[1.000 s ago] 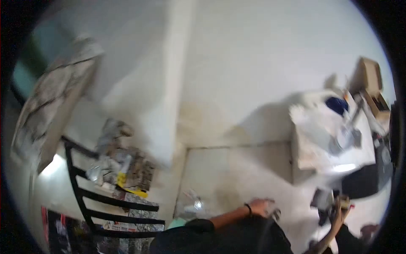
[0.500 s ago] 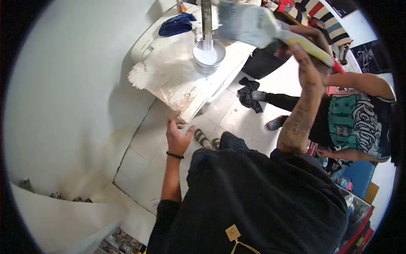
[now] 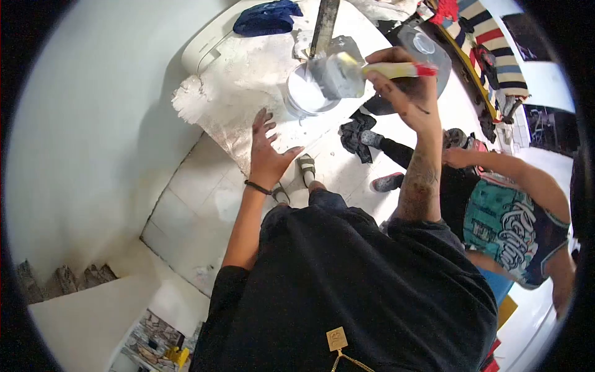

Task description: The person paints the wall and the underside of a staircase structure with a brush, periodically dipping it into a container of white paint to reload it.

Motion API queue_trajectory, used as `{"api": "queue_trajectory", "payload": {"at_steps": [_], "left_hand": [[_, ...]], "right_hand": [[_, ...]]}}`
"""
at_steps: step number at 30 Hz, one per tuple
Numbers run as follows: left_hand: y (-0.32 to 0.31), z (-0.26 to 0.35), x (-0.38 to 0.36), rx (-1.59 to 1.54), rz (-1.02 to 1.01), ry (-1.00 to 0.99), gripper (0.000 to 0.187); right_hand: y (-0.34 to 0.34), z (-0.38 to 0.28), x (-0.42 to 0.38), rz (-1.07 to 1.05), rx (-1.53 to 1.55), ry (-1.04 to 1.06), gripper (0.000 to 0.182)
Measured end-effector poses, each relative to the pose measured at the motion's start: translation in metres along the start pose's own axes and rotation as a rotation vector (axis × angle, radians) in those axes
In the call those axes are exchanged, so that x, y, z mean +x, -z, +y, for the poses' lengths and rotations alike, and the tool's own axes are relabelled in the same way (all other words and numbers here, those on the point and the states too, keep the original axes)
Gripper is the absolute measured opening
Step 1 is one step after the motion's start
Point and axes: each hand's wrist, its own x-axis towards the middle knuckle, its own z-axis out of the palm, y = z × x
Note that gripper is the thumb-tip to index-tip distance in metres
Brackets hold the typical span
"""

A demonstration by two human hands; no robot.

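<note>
My right hand point(image 3: 409, 93) is closed around the yellow, white and red handle of a wide paintbrush point(image 3: 344, 75). Its broad, whitish bristles overlap the mouth of a small paint can point(image 3: 299, 110) of white paint. A dark flat stick point(image 3: 325, 28) rises beside the brush, its lower end at the can. My left hand point(image 3: 268, 155), smudged on the fingertips, is held with fingers spread near the front edge of the paint-spattered white table point(image 3: 238, 87) and holds nothing.
A dark blue cloth point(image 3: 266, 17) lies at the table's back. A translucent jug point(image 3: 437, 62) stands right of my right hand. Another person point(image 3: 514, 229) is close on my right, near black cloth point(image 3: 356, 133) on the floor. A striped couch point(image 3: 496, 53) stands beyond.
My right hand has brought the paintbrush down and left to the can's mouth. My left hand has risen over the table's edge with its fingers spreading. The other person's arm has shifted.
</note>
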Motion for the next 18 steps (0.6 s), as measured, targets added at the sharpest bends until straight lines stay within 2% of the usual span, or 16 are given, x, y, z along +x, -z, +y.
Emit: {"api": "queue_trajectory", "payload": {"at_steps": [1,4,5,9,10,12,15,18], "left_hand": [[-0.007,0.001,0.005,-0.028,0.005,0.012,0.112],[-0.026,0.004,0.02,-0.04,0.048,0.003,0.116],[-0.032,0.003,0.026,-0.026,0.058,0.017,0.121],[-0.044,0.003,0.038,-0.012,0.114,0.008,0.122],[-0.046,0.001,0.04,-0.019,0.125,-0.007,0.123],[-0.049,-0.002,0.043,-0.02,0.134,-0.021,0.123],[-0.055,-0.004,0.045,-0.003,0.161,-0.042,0.123],[-0.057,-0.004,0.047,0.037,0.183,-0.026,0.116]], "right_hand": [[-0.004,0.001,0.005,-0.043,-0.071,-0.062,0.017],[-0.013,0.026,0.019,-0.247,-0.272,-0.021,0.015],[-0.02,0.034,0.023,-0.251,-0.224,0.023,0.014],[-0.004,0.03,0.036,-0.213,-0.143,0.009,0.016],[-0.003,0.027,0.037,-0.16,-0.044,-0.027,0.017],[0.0,0.026,0.037,-0.174,-0.052,-0.141,0.016],[-0.012,0.055,0.036,-0.329,-0.099,-0.039,0.017],[-0.01,0.053,0.031,-0.198,-0.023,-0.078,0.017]]}}
